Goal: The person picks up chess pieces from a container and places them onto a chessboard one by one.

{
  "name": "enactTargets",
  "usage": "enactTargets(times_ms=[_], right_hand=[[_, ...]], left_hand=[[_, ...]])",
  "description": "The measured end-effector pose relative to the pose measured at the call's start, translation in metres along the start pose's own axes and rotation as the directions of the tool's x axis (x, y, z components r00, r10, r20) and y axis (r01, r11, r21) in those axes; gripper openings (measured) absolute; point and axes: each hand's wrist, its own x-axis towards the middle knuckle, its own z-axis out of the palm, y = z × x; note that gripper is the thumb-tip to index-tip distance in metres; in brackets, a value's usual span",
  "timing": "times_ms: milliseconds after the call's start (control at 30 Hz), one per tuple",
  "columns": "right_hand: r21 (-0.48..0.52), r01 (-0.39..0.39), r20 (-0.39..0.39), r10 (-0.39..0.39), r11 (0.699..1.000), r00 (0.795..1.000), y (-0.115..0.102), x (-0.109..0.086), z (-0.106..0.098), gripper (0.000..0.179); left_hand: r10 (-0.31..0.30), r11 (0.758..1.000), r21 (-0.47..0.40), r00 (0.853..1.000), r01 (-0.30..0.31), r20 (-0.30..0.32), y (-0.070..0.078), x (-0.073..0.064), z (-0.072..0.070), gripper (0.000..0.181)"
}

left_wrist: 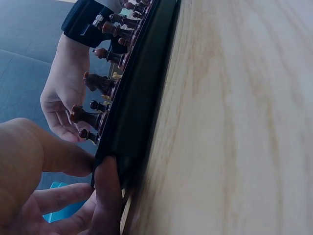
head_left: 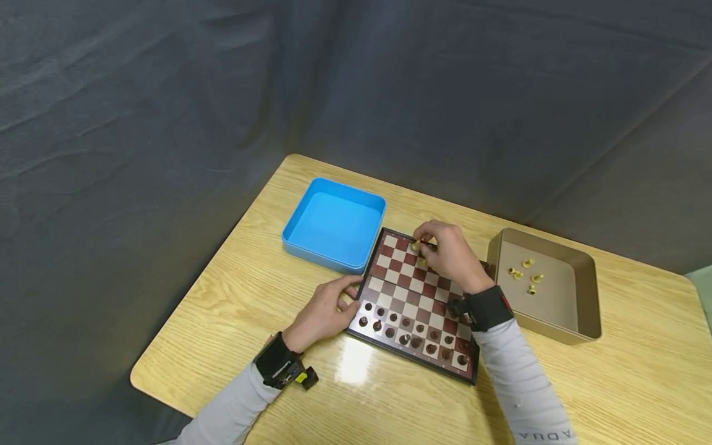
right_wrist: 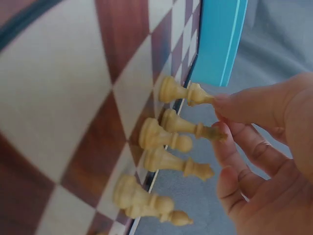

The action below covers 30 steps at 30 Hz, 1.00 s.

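Note:
A chessboard [head_left: 411,284] with red-brown and cream squares lies on the table. My left hand [head_left: 322,312] grips its left edge, thumb and finger pinching the dark rim [left_wrist: 132,112] in the left wrist view. Over the far part of the board, my right hand [head_left: 449,252] pinches the top of a pale yellow chess piece [right_wrist: 173,90] between thumb and fingers; its base is right at the board's surface. Other pale pieces, among them a pawn [right_wrist: 156,134], stand close below it in the right wrist view. Two rows of dark brown pieces [head_left: 405,339] stand along the near side.
To the right, a tan box [head_left: 547,312] holds several loose pale chess pieces [head_left: 532,289]. A blue box [head_left: 334,228] stands beyond the board's far left corner. The wooden table [head_left: 222,315] ends at a dark curtain [head_left: 417,111] behind.

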Motion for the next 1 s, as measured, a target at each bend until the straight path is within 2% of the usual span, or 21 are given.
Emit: enactTargets(times_ms=[233,667,1000], right_hand=[[0.007,-0.04,0.027,0.04,0.999,0.999,0.003,-0.001,0.004,0.018],[0.01,-0.034,0.029,0.034,0.999,0.999,0.003,-0.003,0.007,0.016],[-0.024,-0.051,0.025,0.051,0.998,0.998,-0.002,-0.006,-0.006,0.023]], left_hand=[[-0.007,1.0,0.001,1.0,0.007,0.003,0.001,0.001,0.001,0.054],[-0.023,1.0,0.009,1.0,0.023,0.006,-0.001,0.001,-0.001,0.055],[-0.017,1.0,-0.003,1.0,0.017,-0.003,-0.006,-0.002,-0.009,0.054]])
